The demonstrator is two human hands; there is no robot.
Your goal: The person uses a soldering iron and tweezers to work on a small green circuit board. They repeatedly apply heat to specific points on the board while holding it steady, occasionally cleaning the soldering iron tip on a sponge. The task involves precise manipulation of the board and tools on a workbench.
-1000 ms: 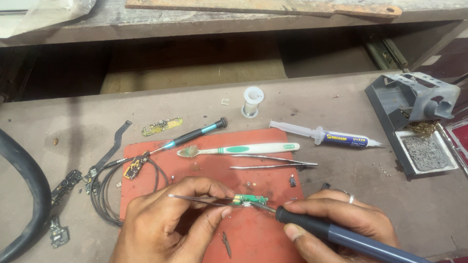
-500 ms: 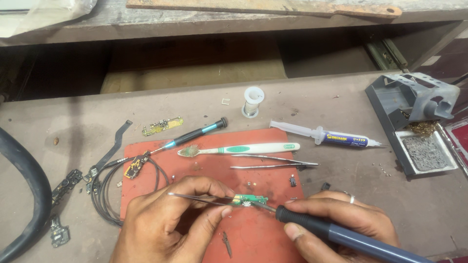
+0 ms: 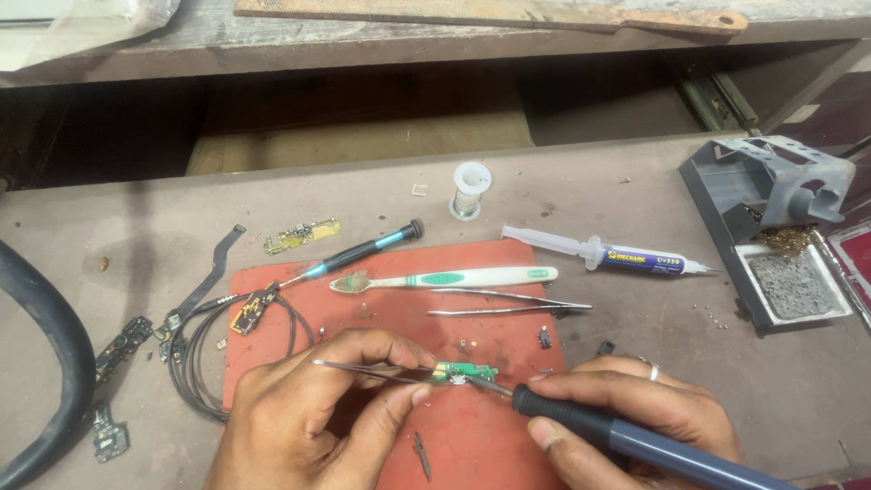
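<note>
My left hand [image 3: 318,413] pinches thin metal tweezers [image 3: 363,367] whose tips hold a small green circuit board [image 3: 464,372] down on the red mat [image 3: 472,436]. My right hand [image 3: 635,413] grips a soldering iron [image 3: 626,436] with a dark blue-grey handle. Its tip touches the right end of the green board. Both hands rest on the front part of the mat, close together.
On the mat lie a white-and-green toothbrush [image 3: 445,279], spare tweezers [image 3: 508,302] and a black screwdriver [image 3: 358,254]. A flux syringe [image 3: 617,259], a solder spool [image 3: 471,189] and a grey iron stand [image 3: 771,227] are on the bench. Cables and flex parts [image 3: 181,336] lie left.
</note>
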